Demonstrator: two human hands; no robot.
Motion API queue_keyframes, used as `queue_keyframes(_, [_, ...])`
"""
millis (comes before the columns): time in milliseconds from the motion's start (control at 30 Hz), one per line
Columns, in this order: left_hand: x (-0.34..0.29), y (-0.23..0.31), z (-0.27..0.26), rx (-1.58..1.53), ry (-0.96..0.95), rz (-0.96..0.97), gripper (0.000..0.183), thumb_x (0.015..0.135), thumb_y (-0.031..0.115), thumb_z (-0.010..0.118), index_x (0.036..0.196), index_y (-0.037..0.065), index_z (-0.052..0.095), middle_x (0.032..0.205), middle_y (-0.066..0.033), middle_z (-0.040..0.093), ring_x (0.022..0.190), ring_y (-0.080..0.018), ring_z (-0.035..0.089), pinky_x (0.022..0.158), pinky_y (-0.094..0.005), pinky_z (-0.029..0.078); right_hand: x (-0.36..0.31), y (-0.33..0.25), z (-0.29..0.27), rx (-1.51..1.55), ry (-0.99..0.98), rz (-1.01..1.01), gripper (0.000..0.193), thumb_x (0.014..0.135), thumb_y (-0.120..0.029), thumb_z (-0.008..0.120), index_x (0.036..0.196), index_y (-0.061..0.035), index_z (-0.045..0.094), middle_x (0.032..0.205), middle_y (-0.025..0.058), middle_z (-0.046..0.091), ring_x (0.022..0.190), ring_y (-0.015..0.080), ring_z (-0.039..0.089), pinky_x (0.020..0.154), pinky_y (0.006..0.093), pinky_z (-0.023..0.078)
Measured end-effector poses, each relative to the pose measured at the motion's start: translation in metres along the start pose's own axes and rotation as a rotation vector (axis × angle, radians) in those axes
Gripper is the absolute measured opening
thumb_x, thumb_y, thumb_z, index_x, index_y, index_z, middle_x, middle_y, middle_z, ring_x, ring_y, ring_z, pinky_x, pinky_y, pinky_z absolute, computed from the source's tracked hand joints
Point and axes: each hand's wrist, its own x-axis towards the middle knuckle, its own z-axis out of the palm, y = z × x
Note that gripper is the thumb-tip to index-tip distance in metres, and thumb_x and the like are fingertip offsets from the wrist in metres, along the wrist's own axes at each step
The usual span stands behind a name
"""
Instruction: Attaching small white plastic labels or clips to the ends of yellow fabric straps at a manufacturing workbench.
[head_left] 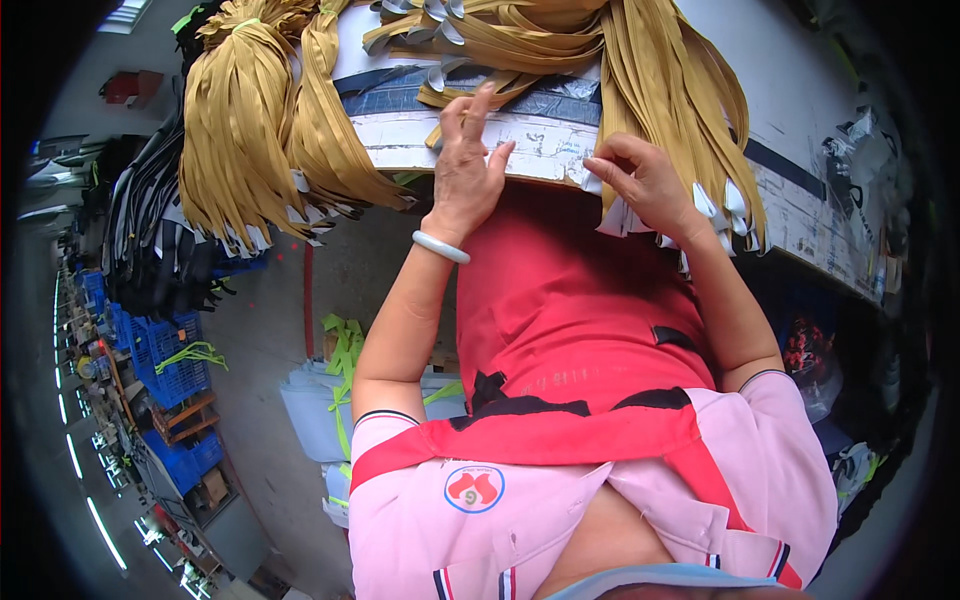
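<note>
My left hand (466, 172), with a pale bangle at its wrist, is raised over the table's front edge. Its fingers are apart and appear to hold nothing; the end of a short gold fabric strip (434, 137) lies just beside them. To the right, my right hand (648, 185) pinches a small white end tab (591, 182) at the table edge. It is against a thick bundle of gold fabric strips (660, 80) that hangs over the edge, with white tabs at the lower ends. More gold strips (530, 40) lie across the table between and beyond my hands.
Tied bundles of gold strips (240, 120) hang over the table's left end, beside black strips (150, 220). The white table (430, 145) has dark tape along it. Blue crates (168, 352) stand left, and grey-white sheets (315, 405) with yellow-green ties are below. Clear plastic (862, 165) lies right.
</note>
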Motion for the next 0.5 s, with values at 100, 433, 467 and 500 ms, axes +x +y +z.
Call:
queue_keyframes(100, [0.03,-0.013,0.024,0.088,-0.071,-0.016,0.084,0.081,0.009,0.075,0.151,0.022,0.03,0.131,-0.0143,0.043,0.087,-0.0225,0.056,0.077,-0.0336,0.052,0.0,-0.001,-0.001,0.027,-0.026,-0.077,0.022,0.091,-0.018,0.068,0.086,0.0026,0.064,0.072,0.0094,0.056,0.062,0.0159,0.049,0.059,0.0309,0.043])
queue_keyframes(433, [0.123,-0.122,-0.008,0.324,-0.014,-0.052,0.062,0.087,0.019,0.069,0.143,0.014,0.045,0.143,-0.0193,0.043,0.132,-0.0357,0.043,0.111,-0.0401,0.036,-0.014,0.01,-0.031,-0.001,0.058,0.034,0.021,0.093,-0.018,0.067,0.088,0.0016,0.063,0.073,0.0009,0.052,0.067,0.008,0.046,0.059,0.0249,0.039])
queue_keyframes(467, [0.117,-0.116,-0.013,0.317,-0.005,-0.048,0.062,0.086,0.019,0.069,0.143,0.014,0.045,0.145,-0.0203,0.041,0.135,-0.0372,0.04,0.112,-0.0412,0.035,-0.014,0.013,-0.035,0.003,0.067,0.049,0.021,0.093,-0.018,0.067,0.088,0.0016,0.063,0.073,0.0009,0.052,0.067,0.008,0.046,0.059,0.0249,0.039])
queue_keyframes(500, [0.11,-0.104,-0.009,0.429,0.045,-0.025,0.061,0.085,0.016,0.07,0.141,0.009,0.046,0.144,-0.0181,0.042,0.121,-0.034,0.053,0.106,-0.041,0.041,-0.018,0.016,-0.04,0.016,0.11,0.074,0.02,0.094,-0.018,0.067,0.088,0.0012,0.063,0.074,-0.0001,0.052,0.067,0.0074,0.046,0.059,0.0242,0.038])
